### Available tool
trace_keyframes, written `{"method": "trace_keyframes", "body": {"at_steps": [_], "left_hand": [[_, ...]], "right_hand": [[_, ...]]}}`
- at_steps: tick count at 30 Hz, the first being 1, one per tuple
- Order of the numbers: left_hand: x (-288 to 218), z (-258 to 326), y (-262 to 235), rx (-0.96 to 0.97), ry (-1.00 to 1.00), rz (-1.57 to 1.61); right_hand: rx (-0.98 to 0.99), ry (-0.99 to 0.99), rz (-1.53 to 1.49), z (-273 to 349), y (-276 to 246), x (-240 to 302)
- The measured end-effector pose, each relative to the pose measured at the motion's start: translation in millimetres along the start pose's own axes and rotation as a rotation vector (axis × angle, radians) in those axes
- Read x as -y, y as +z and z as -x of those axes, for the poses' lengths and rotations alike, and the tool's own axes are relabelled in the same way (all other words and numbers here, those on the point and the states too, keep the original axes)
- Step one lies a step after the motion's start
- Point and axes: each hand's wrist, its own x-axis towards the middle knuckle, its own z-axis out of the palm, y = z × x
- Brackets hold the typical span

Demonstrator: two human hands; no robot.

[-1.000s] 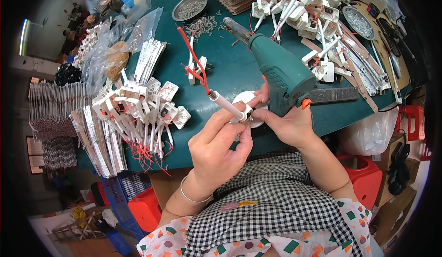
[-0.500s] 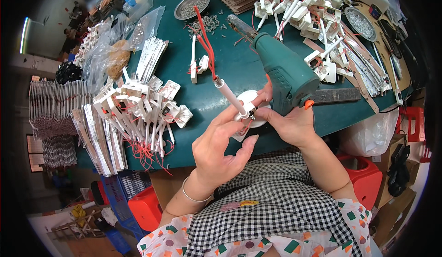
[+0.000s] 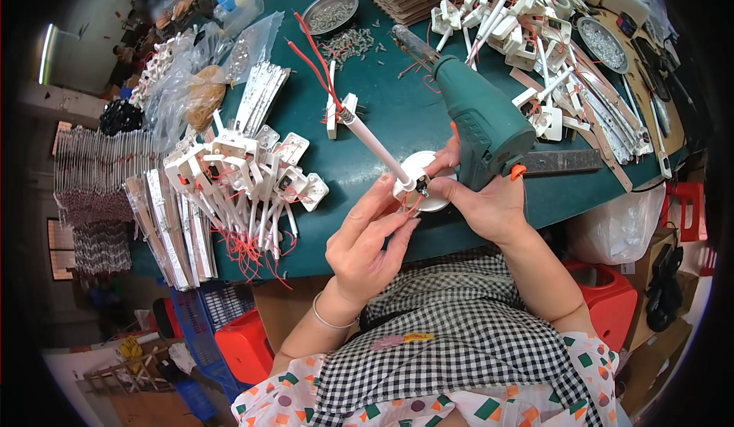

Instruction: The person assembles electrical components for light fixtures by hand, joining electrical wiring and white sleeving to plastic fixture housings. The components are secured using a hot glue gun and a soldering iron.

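A slim white tube (image 3: 375,144) stands tilted, with two red wires (image 3: 313,68) rising from its upper end. Its lower end sits in a small white plastic fitting (image 3: 414,179) with dark metal parts and thin red wires inside. My left hand (image 3: 367,240) pinches those thin wires at the fitting's near edge, its forefinger along the side. With thumb and fingers, my right hand (image 3: 482,201) grips the fitting from the right. A round white disc (image 3: 437,201) shows beneath. Against the right hand is a green power tool (image 3: 485,121); whether the hand bears it cannot be told.
White fittings with tubes and red wires (image 3: 252,175) are heaped left; another heap (image 3: 512,29) lies far right. Small metal parts (image 3: 348,45) lie beside a metal bowl (image 3: 330,12). A flat dark bar (image 3: 566,159) rests right of the tool. Red stools (image 3: 245,343) flank me.
My left thumb and fingers have come together on the thin wires; they were apart before. The tube leans further left, and its long red wires have swung left. The view has shifted slightly.
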Motion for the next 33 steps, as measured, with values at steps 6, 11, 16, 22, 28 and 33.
{"method": "trace_keyframes", "body": {"at_steps": [6,11,16,22,28,33], "left_hand": [[-3,-5,3,-0.044,0.090,-0.100],[-9,-18,5,-0.027,0.045,-0.015],[-19,-25,1,0.046,-0.061,0.058],[-23,-28,-2,0.143,-0.067,-0.026],[-26,-29,-2,0.105,-0.106,-0.019],[-25,-27,0,0.094,-0.135,-0.032]], "right_hand": [[0.003,-0.008,0.006,-2,1,0],[-0.068,-0.037,-0.054,-3,4,-1],[-0.049,-0.035,-0.020,-2,3,2],[-0.068,-0.071,-0.046,-2,3,1],[-0.197,-0.060,-0.051,24,-12,0],[-0.209,-0.063,-0.205,67,-50,25]]}}
